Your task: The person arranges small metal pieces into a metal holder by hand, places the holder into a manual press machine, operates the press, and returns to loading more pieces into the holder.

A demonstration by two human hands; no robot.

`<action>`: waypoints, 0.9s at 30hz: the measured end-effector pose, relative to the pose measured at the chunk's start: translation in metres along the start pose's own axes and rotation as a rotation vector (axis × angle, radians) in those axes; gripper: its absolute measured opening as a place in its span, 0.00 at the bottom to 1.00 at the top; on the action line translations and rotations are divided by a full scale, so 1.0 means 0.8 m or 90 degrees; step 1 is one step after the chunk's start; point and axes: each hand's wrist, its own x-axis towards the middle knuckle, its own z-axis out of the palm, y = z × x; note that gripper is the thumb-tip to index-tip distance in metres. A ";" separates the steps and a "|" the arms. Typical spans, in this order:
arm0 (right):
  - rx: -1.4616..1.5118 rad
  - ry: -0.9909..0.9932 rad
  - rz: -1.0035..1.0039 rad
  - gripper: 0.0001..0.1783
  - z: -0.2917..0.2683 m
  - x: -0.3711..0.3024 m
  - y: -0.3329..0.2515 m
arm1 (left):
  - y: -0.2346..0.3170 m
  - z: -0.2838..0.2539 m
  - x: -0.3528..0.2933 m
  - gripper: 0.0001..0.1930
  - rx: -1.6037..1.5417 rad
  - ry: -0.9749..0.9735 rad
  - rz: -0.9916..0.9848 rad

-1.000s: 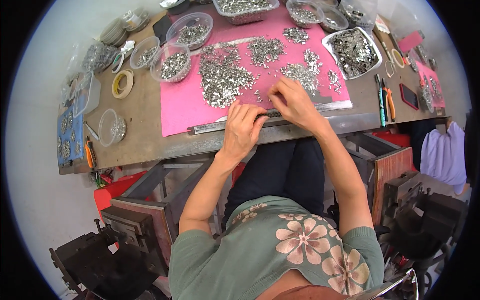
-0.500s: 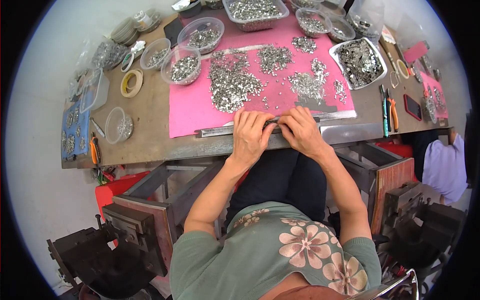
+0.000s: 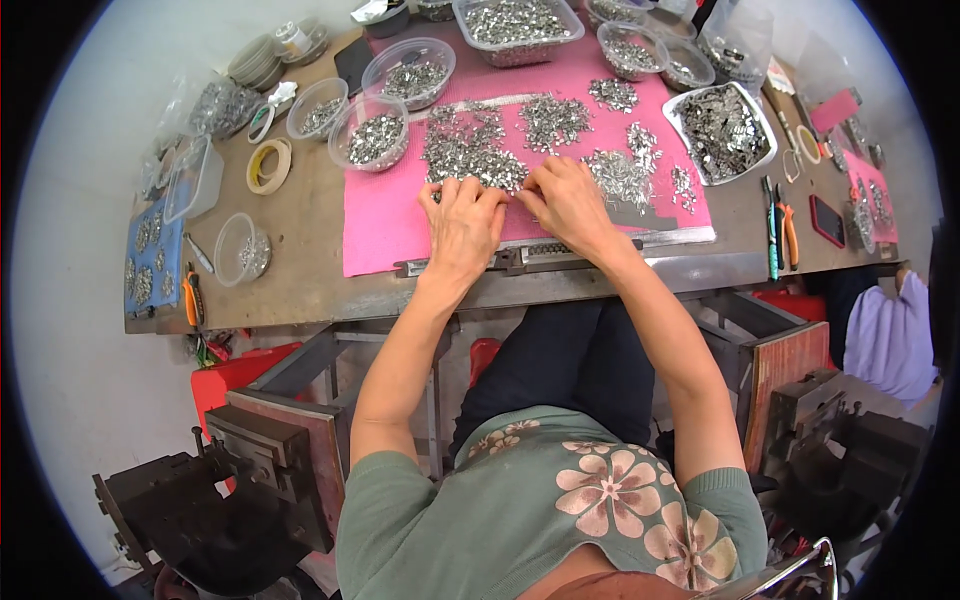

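My left hand (image 3: 464, 222) rests palm-down at the near edge of a pile of small shiny metal pieces (image 3: 465, 160), its fingers bent in among them. Just to its right, my right hand (image 3: 572, 203) has thumb and forefinger drawn together at the same pile's right edge. Whatever either set of fingertips holds is too small or hidden to make out. Below both hands lies a long narrow metal bar (image 3: 515, 260) along the table's front edge, with a dark block and a row of small parts on it. A pink mat (image 3: 375, 235) lies under the piles.
Clear bowls (image 3: 368, 140) of metal pieces stand behind and left, a white tray (image 3: 720, 130) of more at right. Pliers (image 3: 790, 238), a phone (image 3: 826, 220) and a tape roll (image 3: 268, 167) lie on the table (image 3: 310, 225). Another person's lavender garment (image 3: 888, 340) shows far right.
Both hands have left the metal bar and moved forward to the metal-piece pile. The left hand has also gone left, and the bar's dark block and row of parts are now uncovered.
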 end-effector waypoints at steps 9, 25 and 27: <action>-0.023 -0.083 0.041 0.07 0.007 0.015 0.010 | -0.004 -0.006 0.008 0.07 -0.046 -0.058 0.051; 0.167 0.004 -0.032 0.08 -0.059 -0.098 0.006 | 0.075 0.005 -0.029 0.07 -0.235 -0.040 0.043; 0.149 0.011 -0.050 0.09 -0.057 -0.100 0.007 | 0.077 0.007 -0.030 0.06 -0.233 -0.028 0.047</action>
